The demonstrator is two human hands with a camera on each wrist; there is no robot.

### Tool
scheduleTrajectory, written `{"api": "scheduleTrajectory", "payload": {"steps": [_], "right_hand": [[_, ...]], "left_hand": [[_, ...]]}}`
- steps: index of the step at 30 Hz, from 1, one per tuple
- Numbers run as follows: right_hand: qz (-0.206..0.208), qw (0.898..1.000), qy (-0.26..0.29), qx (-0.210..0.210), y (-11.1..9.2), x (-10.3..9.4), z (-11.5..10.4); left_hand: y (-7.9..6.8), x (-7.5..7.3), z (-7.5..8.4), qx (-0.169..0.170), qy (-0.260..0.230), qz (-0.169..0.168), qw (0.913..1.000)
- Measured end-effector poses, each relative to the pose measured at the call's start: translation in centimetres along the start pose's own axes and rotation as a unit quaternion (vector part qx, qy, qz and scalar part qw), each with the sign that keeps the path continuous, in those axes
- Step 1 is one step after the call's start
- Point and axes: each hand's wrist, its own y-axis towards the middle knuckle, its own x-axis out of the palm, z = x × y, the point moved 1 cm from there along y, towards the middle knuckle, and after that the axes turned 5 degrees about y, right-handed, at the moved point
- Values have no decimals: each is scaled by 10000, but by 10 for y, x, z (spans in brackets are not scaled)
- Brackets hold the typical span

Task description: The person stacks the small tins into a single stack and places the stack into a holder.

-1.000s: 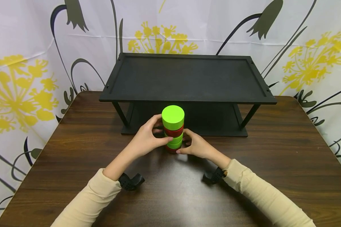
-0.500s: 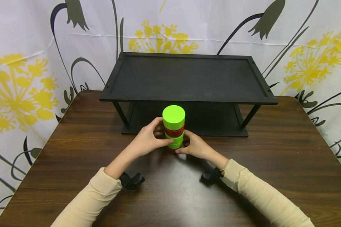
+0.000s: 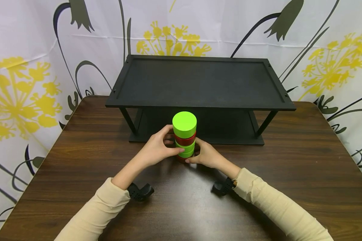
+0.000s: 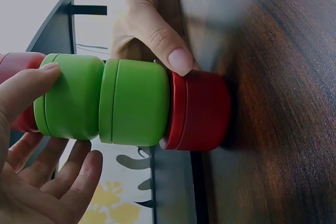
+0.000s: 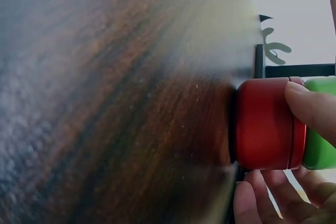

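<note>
A column of round lidded tins stands upright on the table in front of the black rack. From the top in the head view come a bright green tin [image 3: 184, 125] and a red tin [image 3: 185, 140]. Beneath these, the left wrist view shows two green tins, an upper green tin [image 4: 79, 103] and a lower green tin [image 4: 137, 103], above a bottom red tin [image 4: 206, 111]. My left hand [image 3: 157, 149] grips the upper green tin, thumb near its lid. Lower down, my right hand [image 3: 209, 155] holds the bottom red tin, thumb at its lid seam and fingers on the far side.
Directly behind the tins is a black two-level rack [image 3: 199, 83], its top panel overhanging the lower shelf [image 3: 226, 129]. Dark wooden table [image 3: 304, 167] extends to both sides. A patterned curtain [image 3: 220, 20] hangs behind it.
The right wrist has shifted slightly left. The column of tins and both holds look almost the same throughout.
</note>
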Motion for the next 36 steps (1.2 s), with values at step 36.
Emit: {"api": "scheduleTrajectory", "payload": {"steps": [36], "right_hand": [[-332, 9989, 284, -195, -5, -16, -11]], "left_hand": [[-5, -6, 11, 263, -231, 232, 9991]]}}
